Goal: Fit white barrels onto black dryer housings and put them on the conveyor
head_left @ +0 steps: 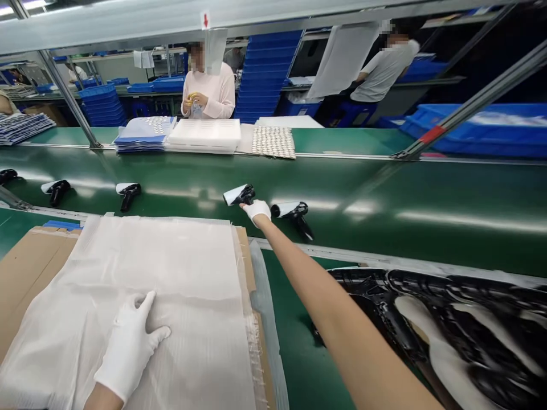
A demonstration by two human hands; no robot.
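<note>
My left hand (130,341), in a white glove, lies on a white translucent sheet (192,256) with thumb and forefinger apart; nothing is in it. Stretched out over the green conveyor belt (183,196), my right hand (258,213), also gloved, is closed at the handle of a black hair dryer with a white barrel (236,195). The glove hides most of that handle. Just right of this hand lies another black and white hair dryer (293,210). Farther left on the belt are more such dryers, one of them a hair dryer (129,193) with its handle pointing down.
Black and white dryer housings (431,324) are heaped at the lower right. Cardboard (38,267) lies under the sheet. Beyond the belt stand paper stacks (203,136), a blue bin (482,128) and a co-worker (213,88). Slanted metal posts (482,105) cross the belt's far side.
</note>
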